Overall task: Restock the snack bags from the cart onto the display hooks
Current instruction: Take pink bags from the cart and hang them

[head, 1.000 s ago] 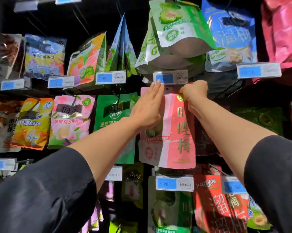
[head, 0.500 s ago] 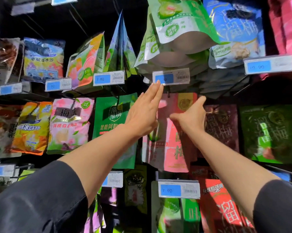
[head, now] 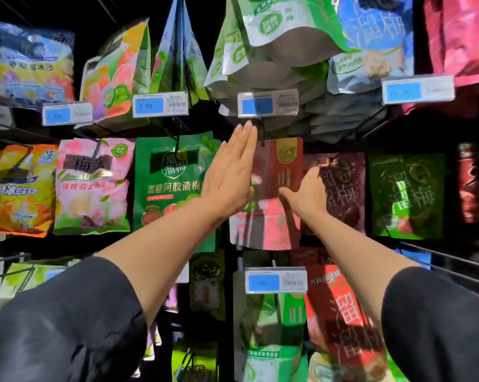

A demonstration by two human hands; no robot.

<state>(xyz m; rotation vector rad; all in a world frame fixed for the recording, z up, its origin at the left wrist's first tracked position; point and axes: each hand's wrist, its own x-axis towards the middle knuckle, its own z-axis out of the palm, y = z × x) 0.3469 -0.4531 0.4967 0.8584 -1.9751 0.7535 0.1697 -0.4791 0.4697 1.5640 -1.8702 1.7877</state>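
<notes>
Glossy plastic-film snack bags [head: 277, 188], thin dark metal hooks [head: 262, 133], matt black cloth sleeves [head: 67, 326].

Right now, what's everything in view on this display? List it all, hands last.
pink-and-red snack bag: one, on the middle hook, between the hands
green snack bag: one, left of it
pink-and-white bag: one, further left
orange-yellow bag: one, far left
maroon bag: one, right of centre
dark green bag: one, further right
green-and-white pouches: several, top row
price tags: five clear, blue and white, on hook ends
left hand: flat, fingers straight
right hand: reaching toward the bags, grip unclear
</notes>
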